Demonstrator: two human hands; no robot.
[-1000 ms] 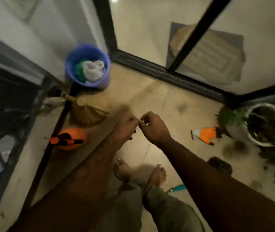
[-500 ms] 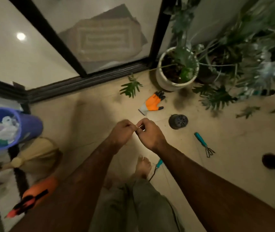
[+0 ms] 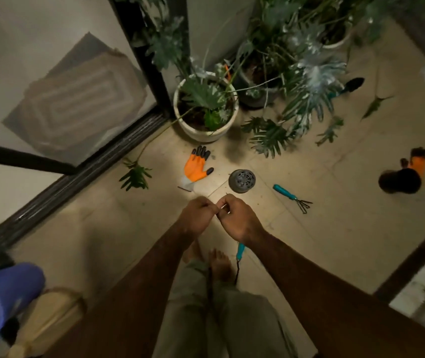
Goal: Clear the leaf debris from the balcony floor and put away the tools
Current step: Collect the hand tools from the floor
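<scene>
Both my hands are held together at chest height over the tan balcony floor (image 3: 335,241). My left hand (image 3: 198,215) and my right hand (image 3: 237,219) have curled fingers that pinch a small thin twig-like bit (image 3: 225,196) between them. On the floor lie a fallen green leaf (image 3: 135,177), another leaf (image 3: 330,131) and a long leaf (image 3: 374,104). Tools lie around: a teal hand rake (image 3: 293,198), a teal-handled tool (image 3: 240,250) by my bare feet, and a dark trowel (image 3: 352,85). An orange glove (image 3: 196,167) lies ahead, a second orange glove (image 3: 418,161) at the right.
A white plant pot (image 3: 206,133) and more potted plants (image 3: 296,73) crowd the far corner. A grey round upturned pot (image 3: 242,180) and a black pot (image 3: 400,180) lie on the floor. A blue bucket (image 3: 12,285) and a broom (image 3: 48,319) sit lower left by the sliding door track (image 3: 77,182).
My view has swung right, from the bucket corner to the plants and scattered tools. My hands stay together, still pinching the small bit.
</scene>
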